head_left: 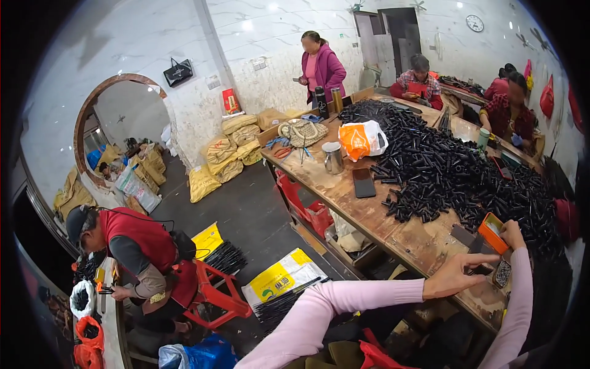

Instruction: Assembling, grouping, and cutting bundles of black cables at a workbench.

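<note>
My left hand (pixel 458 276) reaches over the near edge of the wooden table (pixel 409 240), fingers stretched out and thumb apart, with nothing visible between them. To its right, my right hand (pixel 512 235) closes on the right rim of a small orange box (pixel 491 235), which looks tilted. What lies inside the box is too small to make out. Just below the hands rests a small open container of tiny metallic pieces (pixel 502 273). A dark flat block (pixel 463 235) lies left of the box. Behind spreads a large heap of short black tube-like parts (pixel 442 160).
A phone (pixel 364 183), a metal mug (pixel 332 158), an orange-white plastic bag (pixel 362 140) and pliers (pixel 283 152) lie along the table's left side. A person in a red vest (pixel 138 246) works at far left by a red stool (pixel 221 298). Several others are beyond the table.
</note>
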The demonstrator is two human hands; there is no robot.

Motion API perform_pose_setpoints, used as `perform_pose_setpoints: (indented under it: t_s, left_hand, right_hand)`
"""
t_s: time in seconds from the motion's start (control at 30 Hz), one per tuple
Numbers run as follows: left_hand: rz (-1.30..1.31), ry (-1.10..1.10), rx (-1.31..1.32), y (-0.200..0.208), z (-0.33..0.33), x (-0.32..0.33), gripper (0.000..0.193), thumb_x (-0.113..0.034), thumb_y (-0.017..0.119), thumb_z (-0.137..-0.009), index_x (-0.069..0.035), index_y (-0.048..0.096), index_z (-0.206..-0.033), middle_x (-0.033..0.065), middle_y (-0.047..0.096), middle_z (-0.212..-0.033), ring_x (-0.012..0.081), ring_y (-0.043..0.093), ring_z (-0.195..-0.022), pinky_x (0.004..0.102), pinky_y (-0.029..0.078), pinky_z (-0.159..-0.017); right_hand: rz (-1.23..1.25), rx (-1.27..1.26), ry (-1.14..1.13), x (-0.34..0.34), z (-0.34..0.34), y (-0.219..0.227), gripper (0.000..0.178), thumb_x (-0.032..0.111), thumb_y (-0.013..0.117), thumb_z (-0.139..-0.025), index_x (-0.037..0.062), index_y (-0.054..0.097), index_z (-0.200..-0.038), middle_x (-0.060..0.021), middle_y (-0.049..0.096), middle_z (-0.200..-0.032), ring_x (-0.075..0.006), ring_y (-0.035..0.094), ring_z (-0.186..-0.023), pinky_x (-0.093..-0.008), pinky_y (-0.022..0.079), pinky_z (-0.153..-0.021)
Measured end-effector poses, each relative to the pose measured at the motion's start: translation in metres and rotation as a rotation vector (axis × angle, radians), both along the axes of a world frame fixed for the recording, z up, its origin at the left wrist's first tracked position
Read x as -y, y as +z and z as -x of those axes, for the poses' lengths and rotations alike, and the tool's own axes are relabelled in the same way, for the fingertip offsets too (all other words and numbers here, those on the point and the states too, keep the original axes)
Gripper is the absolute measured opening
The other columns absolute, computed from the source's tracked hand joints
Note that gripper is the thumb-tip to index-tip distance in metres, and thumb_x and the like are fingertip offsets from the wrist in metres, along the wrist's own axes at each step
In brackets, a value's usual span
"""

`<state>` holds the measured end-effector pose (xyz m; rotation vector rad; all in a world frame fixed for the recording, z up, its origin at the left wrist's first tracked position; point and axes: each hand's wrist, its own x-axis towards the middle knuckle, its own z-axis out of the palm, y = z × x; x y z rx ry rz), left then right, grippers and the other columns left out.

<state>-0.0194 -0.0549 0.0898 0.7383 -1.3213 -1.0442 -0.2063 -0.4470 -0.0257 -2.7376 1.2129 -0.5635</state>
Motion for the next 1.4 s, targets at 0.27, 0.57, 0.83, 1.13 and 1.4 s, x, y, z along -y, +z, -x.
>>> perform_pose_setpoints:
  t_s: [0.27,0.57,0.83,1.13,1.4]
  left_hand:
    - [0.089,0.099,0.062,-0.02,-0.002,0.012,0.033,-0.004,0.061,-0.088,-0.005,0.064,-0.12,0.0006,0.065,-0.107,0.005,0.055,-0.087,0.022,0.045,-0.075]
    - [-0.009,0.038,-0.052,-0.003,-0.008,0.008,0.033,-0.005,0.061,-0.088,-0.006,0.062,-0.122,-0.0016,0.063,-0.095,0.0025,0.053,-0.08,0.0203,0.043,-0.069]
    - [-0.164,-0.026,-0.046,-0.007,-0.014,0.015,0.031,-0.008,0.065,-0.089,-0.003,0.064,-0.119,0.001,0.066,-0.099,0.0048,0.057,-0.087,0.0212,0.047,-0.076]
    - [-0.099,0.065,-0.034,-0.002,-0.005,0.007,0.03,-0.003,0.066,-0.085,-0.001,0.065,-0.114,0.0025,0.066,-0.101,0.0069,0.059,-0.09,0.0222,0.048,-0.076]
    - [0.051,0.218,0.208,-0.005,-0.009,0.011,0.032,-0.012,0.068,-0.084,-0.003,0.066,-0.114,0.0045,0.069,-0.098,0.0105,0.062,-0.093,0.0267,0.05,-0.08]
  right_hand:
    - [-0.398,0.072,-0.022,-0.014,-0.013,0.03,0.024,0.002,0.071,-0.057,-0.0061,0.072,-0.08,-0.0149,0.067,-0.066,-0.0217,0.065,-0.055,-0.0306,0.053,-0.055]
    - [-0.705,0.867,0.167,-0.109,-0.045,0.134,0.01,0.016,0.059,-0.091,0.0058,0.061,-0.091,0.0056,0.05,-0.068,-0.0023,0.042,-0.05,-0.0186,0.031,-0.045]
    - [0.372,0.285,0.507,-0.356,-0.002,0.176,0.029,-0.009,0.061,-0.075,-0.0002,0.064,-0.103,-0.0155,0.057,-0.088,-0.0311,0.058,-0.078,-0.0348,0.045,-0.067]
    - [0.134,0.297,0.412,-0.353,0.003,0.165,0.038,-0.011,0.058,-0.078,0.0003,0.064,-0.114,-0.0145,0.054,-0.089,-0.0284,0.057,-0.076,-0.0352,0.044,-0.065]
    - [0.32,0.253,0.426,-0.357,-0.003,0.165,0.041,-0.005,0.06,-0.074,0.0039,0.068,-0.113,-0.0166,0.059,-0.097,-0.0336,0.061,-0.088,-0.0406,0.049,-0.076]
